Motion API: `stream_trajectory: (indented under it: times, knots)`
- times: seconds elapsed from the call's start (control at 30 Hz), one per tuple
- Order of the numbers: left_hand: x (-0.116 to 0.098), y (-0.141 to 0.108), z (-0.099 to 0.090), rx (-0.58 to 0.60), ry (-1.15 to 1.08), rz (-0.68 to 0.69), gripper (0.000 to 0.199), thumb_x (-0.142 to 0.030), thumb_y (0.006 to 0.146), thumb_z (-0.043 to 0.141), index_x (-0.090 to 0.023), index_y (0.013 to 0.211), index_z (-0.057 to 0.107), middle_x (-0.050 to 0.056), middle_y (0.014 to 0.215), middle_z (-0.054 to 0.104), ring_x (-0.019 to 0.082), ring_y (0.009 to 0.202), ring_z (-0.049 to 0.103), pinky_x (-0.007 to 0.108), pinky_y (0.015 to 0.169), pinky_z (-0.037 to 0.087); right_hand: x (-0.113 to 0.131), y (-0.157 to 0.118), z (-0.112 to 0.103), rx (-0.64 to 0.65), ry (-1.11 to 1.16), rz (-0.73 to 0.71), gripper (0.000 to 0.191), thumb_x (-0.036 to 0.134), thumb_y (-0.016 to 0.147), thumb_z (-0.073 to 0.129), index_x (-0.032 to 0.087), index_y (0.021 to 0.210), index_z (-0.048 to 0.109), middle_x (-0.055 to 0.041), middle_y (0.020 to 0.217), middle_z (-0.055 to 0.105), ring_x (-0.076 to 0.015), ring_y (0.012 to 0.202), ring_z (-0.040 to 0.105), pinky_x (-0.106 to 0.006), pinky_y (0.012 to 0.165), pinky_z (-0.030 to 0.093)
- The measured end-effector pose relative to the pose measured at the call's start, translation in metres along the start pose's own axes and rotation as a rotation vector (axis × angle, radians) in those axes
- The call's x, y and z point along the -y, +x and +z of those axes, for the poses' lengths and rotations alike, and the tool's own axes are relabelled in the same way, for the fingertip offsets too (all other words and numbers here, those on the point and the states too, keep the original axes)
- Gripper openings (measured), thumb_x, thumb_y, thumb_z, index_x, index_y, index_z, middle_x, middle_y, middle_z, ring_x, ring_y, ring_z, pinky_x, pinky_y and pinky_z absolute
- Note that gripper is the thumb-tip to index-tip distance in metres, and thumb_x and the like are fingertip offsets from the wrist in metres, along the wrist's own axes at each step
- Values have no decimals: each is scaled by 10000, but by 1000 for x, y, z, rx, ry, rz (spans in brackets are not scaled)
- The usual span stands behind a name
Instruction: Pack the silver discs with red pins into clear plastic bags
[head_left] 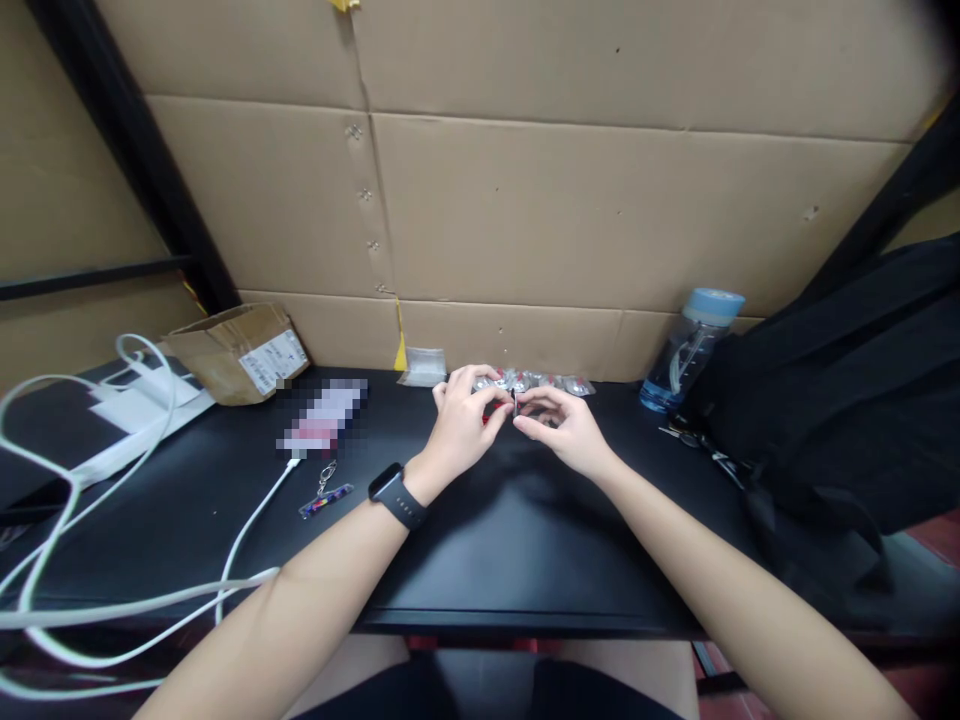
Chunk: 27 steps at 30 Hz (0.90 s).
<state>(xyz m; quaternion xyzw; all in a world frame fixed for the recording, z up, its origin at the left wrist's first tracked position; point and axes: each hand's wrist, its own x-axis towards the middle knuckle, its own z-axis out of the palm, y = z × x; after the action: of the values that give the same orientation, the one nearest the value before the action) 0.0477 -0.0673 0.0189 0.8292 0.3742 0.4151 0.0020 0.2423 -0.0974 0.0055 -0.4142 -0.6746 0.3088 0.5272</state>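
Over the black desk, my left hand (471, 408) and my right hand (561, 425) meet fingertip to fingertip. Between them both pinch a small dark, thin piece (514, 402), whose kind is too small to make out. Something red (491, 410) shows behind the thumb and fingers of my left hand; I cannot tell whether it is held. Just beyond the hands lies a row of clear plastic packs (547, 382) with silvery and red contents, partly hidden by my fingers. A black watch (397, 494) is on my left wrist.
At left are a phone (324, 415), white cables (244, 530), a keychain (326, 500) and an opened cardboard box (236, 355). A blue-lidded bottle (690, 350) and a black bag (840, 390) stand at right. Cardboard (510, 210) walls the back of the desk (517, 560).
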Motion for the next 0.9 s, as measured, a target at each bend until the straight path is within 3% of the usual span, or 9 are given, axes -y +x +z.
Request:
stream_trajectory:
  times: [0.13,0.27,0.63,0.73,0.9]
  knots:
    - [0,0,0,-17,3,2,114,-312,941,649,-275,914,753,58,1267,617,285,1235,508,446,991,316,-2,2,-2,75,183,120,335,426,793,802,207,1011,672,-55,987,742,-178,840,687,-284,683,531]
    - [0,0,-1,-19,-1,9,119,-333,940,663,-284,906,765,52,1257,628,281,1231,515,447,994,308,-2,3,-5,95,210,168,311,468,828,769,202,961,680,-13,823,699,-134,717,631,-247,624,482]
    - [-2,-1,3,33,4,28,137,-327,951,639,-281,900,758,54,1277,636,290,1254,499,456,994,303,-8,5,-1,51,183,163,359,523,788,782,204,929,694,-2,767,673,-131,659,588,-262,615,477]
    - [-4,-1,3,30,14,6,171,-340,968,604,-273,910,750,64,1277,633,296,1250,496,463,1001,305,-9,5,-2,42,187,175,379,526,775,788,207,960,701,-20,827,714,-144,694,628,-270,638,503]
    - [-8,-1,2,-20,2,-36,136,-318,948,617,-267,912,738,65,1253,628,291,1225,517,458,991,321,-3,4,-3,12,237,158,379,429,684,878,205,943,715,-44,944,756,-187,874,703,-312,802,550]
